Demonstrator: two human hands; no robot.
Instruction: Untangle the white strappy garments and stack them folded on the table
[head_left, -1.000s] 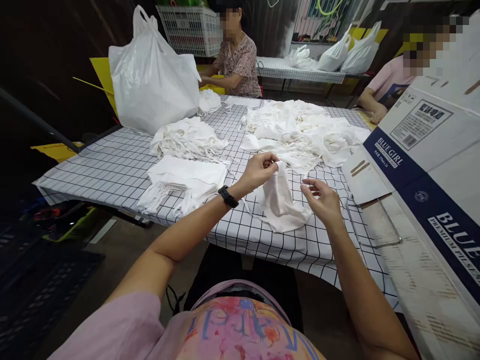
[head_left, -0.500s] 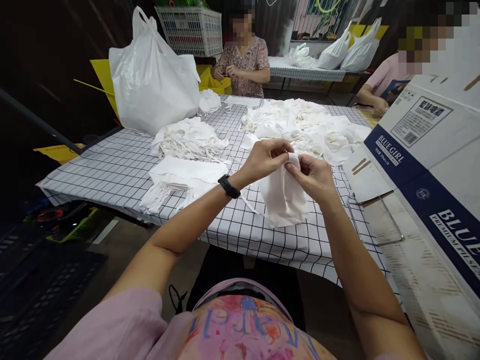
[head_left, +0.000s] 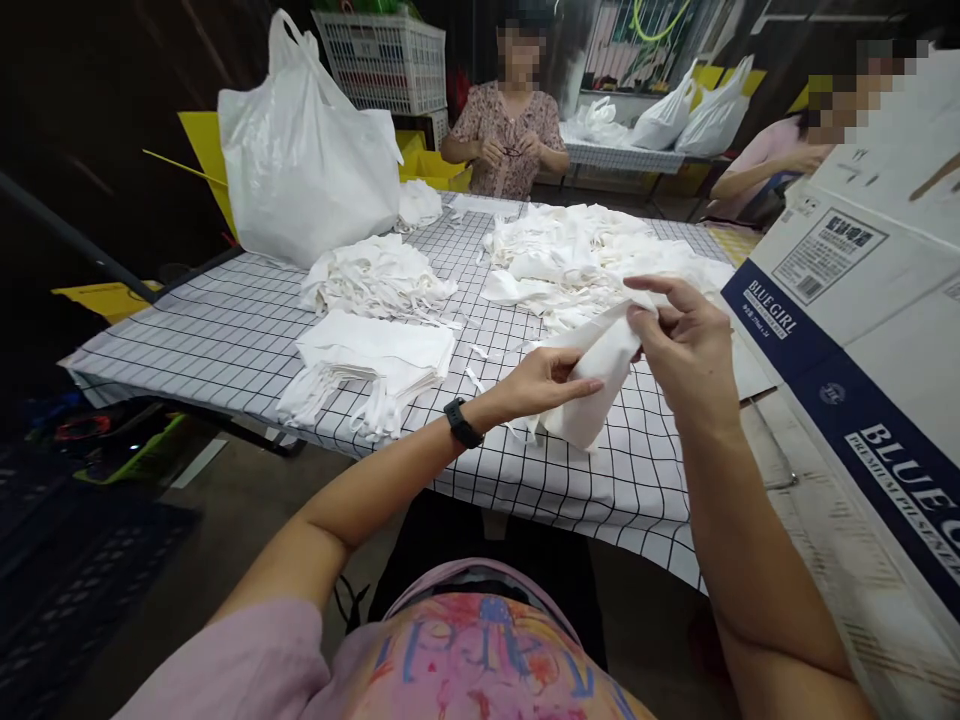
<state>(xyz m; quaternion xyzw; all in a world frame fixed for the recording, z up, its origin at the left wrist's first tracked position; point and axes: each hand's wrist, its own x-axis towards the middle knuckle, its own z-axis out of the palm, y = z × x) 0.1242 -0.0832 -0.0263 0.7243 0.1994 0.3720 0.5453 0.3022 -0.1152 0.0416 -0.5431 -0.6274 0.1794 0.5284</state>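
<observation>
I hold a small white cloth piece (head_left: 596, 375) above the checked tablecloth (head_left: 225, 330). My right hand (head_left: 686, 345) pinches its upper end, raised to the right. My left hand (head_left: 544, 385), with a black watch on the wrist, grips the cloth lower down with fingers closed along it. A neat stack of folded white cloths (head_left: 375, 355) lies to the left of my hands. A loose heap of white cloth pieces (head_left: 600, 260) spreads across the table behind my hands.
A second loose pile (head_left: 375, 280) and a full white plastic bag (head_left: 307, 160) stand at the back left. A large cardboard box (head_left: 862, 330) crowds the right edge. One person (head_left: 510, 130) sits across the table; another (head_left: 780, 160) sits at the right.
My right hand has taken the cloth's top and lifted it up to the right. My left hand has slid down along the cloth, stretching it out.
</observation>
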